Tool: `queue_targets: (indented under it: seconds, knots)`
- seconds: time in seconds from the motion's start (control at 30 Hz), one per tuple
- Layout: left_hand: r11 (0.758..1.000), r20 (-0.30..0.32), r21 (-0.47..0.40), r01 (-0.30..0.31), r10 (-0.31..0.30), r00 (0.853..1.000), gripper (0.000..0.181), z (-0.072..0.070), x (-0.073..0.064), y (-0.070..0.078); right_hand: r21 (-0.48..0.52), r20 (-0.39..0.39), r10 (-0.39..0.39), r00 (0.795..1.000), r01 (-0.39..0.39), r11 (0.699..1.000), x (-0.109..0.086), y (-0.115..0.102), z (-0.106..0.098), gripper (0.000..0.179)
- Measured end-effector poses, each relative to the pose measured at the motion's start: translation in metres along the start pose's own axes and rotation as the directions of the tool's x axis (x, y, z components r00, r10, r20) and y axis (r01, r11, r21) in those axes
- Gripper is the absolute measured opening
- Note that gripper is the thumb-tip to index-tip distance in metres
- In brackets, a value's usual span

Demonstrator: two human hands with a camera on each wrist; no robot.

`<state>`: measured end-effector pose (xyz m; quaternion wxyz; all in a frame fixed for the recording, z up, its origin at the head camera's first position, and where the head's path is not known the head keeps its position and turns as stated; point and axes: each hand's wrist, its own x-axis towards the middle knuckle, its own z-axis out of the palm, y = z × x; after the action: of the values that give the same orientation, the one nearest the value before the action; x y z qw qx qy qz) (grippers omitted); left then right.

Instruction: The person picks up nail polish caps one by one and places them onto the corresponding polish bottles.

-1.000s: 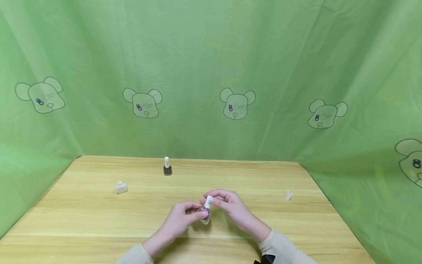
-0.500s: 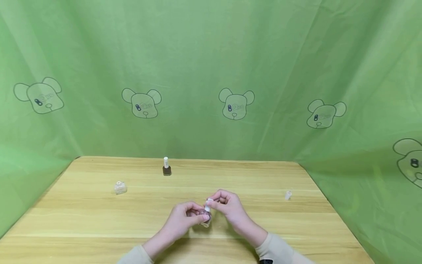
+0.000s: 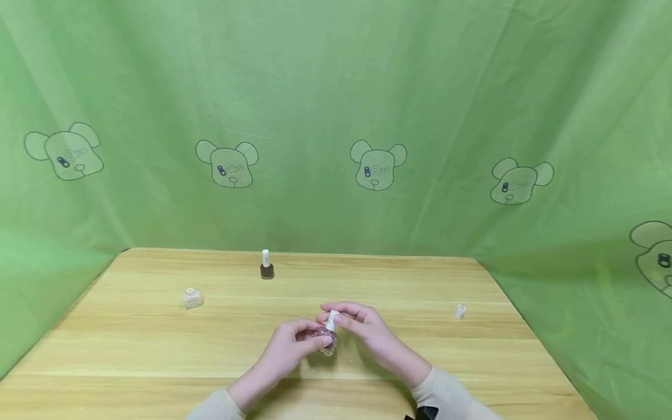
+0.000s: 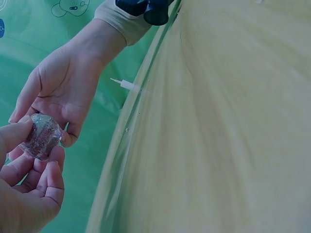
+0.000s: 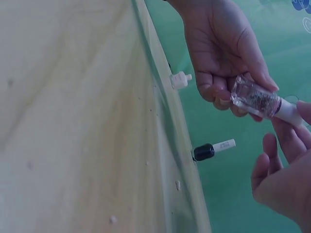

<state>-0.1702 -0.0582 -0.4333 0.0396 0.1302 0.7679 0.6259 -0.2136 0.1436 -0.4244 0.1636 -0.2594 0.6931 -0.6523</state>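
In the head view a small glass nail polish bottle (image 3: 328,344) with purplish glitter is held just above the table, tilted slightly. My left hand (image 3: 286,347) pinches its glass body between thumb and fingers. On its white cap (image 3: 332,319) are the thumb and fingers of my right hand (image 3: 370,332). The cap sits on the bottle's neck. From the left wrist, the glittery bottle (image 4: 43,137) shows base-on, and its cap is hidden. The right wrist view gives the bottle (image 5: 255,98) from the side, with the white cap (image 5: 289,112) between my right fingers.
A dark nail polish bottle (image 3: 266,270) with a white cap stands near the table's back edge. To the left is a clear, uncapped bottle (image 3: 192,298). A loose white cap (image 3: 459,311), with a thin brush in the left wrist view, stands at the right on the wooden table (image 3: 420,286).
Half a second ago my right fingers covered more of the cap; now they have shifted round it and more of it shows. My left hand keeps its hold, with the bottle raised slightly.
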Motion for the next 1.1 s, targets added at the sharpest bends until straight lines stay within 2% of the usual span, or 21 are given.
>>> queue_targets:
  seconds: [0.13,0.3,0.53,0.83,1.1]
  knots:
    - [1.000,0.008,-0.009,0.003,-0.003,1.000,0.034,0.000,0.000,0.001,-0.004,0.031,0.006,0.999,-0.006,1.000,0.001,0.002,-0.004,0.038]
    - [1.000,0.017,-0.019,0.011,-0.010,1.000,0.032,0.000,0.000,0.000,-0.024,0.016,0.017,1.000,-0.017,1.000,0.002,0.003,-0.005,0.035]
    - [1.000,-0.006,0.017,0.002,-0.002,1.000,0.031,0.001,0.001,-0.003,-0.075,-0.089,0.046,0.995,-0.053,0.996,0.001,0.002,0.000,0.033]
    - [0.999,-0.036,0.038,-0.008,0.010,0.999,0.030,0.003,-0.001,-0.001,-0.058,-0.236,0.070,0.969,-0.086,0.995,0.000,0.000,0.010,0.030]
    - [0.991,-0.057,0.129,-0.025,0.033,0.998,0.030,0.005,-0.004,0.002,-0.064,-0.286,0.075,0.955,-0.097,0.993,-0.001,-0.002,0.016,0.025]
